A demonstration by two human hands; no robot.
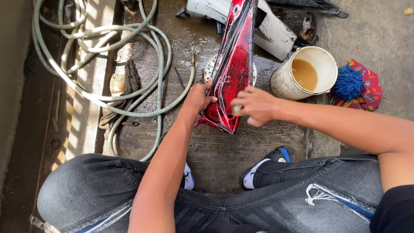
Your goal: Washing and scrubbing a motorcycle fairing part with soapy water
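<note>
A long glossy red and black body panel (233,64) lies on the wet concrete floor, its narrow end pointing toward me. My left hand (199,97) grips the panel's left edge near that narrow end. My right hand (254,105) rests against the panel's right edge, fingers curled around a small pale object that I cannot identify. Both forearms reach out over my knees in dark torn jeans.
A white bucket (282,82) of brownish water stands right of the panel. Beside it lie a blue mop-like mitt (348,82) and a red patterned cloth (371,90). A coiled green hose (108,56) and a dirty rag (125,86) lie left. White panels (271,32) lie behind.
</note>
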